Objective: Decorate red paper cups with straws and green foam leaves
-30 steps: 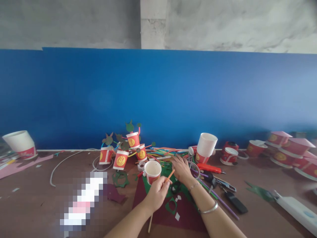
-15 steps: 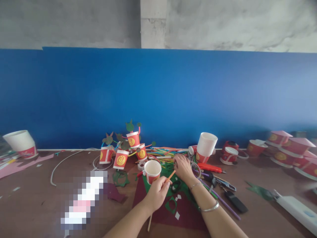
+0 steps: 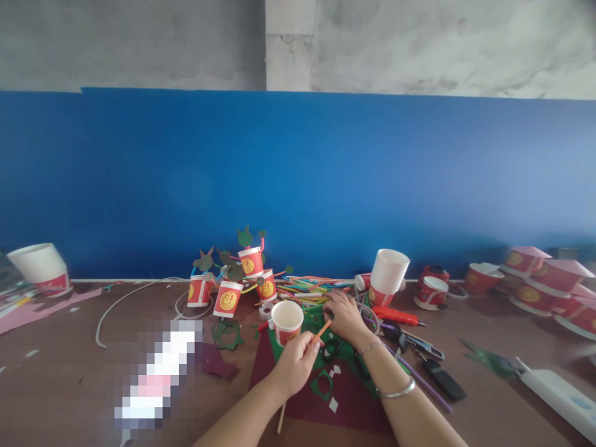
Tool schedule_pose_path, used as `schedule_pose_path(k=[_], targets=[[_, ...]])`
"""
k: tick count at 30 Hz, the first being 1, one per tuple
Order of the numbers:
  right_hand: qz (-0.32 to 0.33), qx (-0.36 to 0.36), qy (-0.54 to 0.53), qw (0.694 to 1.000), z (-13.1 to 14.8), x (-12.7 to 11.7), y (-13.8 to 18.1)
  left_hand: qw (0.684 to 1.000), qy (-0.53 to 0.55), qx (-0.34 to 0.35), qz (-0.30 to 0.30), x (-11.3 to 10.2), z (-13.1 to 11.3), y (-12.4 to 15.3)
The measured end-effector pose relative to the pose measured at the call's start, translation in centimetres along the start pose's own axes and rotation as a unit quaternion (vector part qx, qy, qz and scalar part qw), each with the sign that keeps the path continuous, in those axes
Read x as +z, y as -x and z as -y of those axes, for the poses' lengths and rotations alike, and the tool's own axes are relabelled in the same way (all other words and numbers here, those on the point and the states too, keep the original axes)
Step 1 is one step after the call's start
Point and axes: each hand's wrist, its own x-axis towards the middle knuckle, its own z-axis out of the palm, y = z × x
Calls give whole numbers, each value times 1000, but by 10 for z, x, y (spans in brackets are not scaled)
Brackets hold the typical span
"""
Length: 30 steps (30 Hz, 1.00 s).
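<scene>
My left hand (image 3: 300,359) is closed around a slim orange stick (image 3: 325,327) that points up and right. Just beyond it stands a white-and-red paper cup (image 3: 287,318), upright and open at the top. My right hand (image 3: 345,318) reaches down over green paper (image 3: 313,311), its fingers curled; a small dark bit shows by the fingertips, too small to name. Between the hands lies a dark loop-shaped handle (image 3: 331,351). Nearer me are a cut-out green scrap (image 3: 321,386) and white paper bits (image 3: 333,405) on a maroon sheet (image 3: 344,415). A pale stick (image 3: 281,419) shows below my left hand.
Cup figures (image 3: 227,299) with green paper heads stand at left. Colourful sticks (image 3: 311,287) lie behind. To the right are stacked cups (image 3: 387,276), a red-orange tool (image 3: 395,315), a black object (image 3: 443,379) and a white device (image 3: 559,394). A blue panel (image 3: 298,180) backs the table.
My right hand has shifted slightly left and down, with its fingers curling further over the green paper. My left hand keeps the orange stick in nearly the same place.
</scene>
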Motion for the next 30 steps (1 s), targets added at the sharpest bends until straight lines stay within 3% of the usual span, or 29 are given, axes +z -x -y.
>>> schedule_pose_path(k=[7, 13, 20, 26, 30], targets=[[-52, 23, -120, 991, 8, 0, -2, 1000, 3, -6, -6, 0, 2, 0], [-101, 93, -297, 945, 16, -11, -13, 998, 56, -25, -17, 4, 10, -2], [6, 171, -477, 862, 28, -27, -11, 990, 129, -61, -15, 7, 9, -4], [110, 227, -521, 815, 15, -35, -11, 991, 116, -72, -9, 9, 9, -4], [169, 228, -566, 774, 7, -50, -8, 988, 133, -78, -11, 9, 7, -3]])
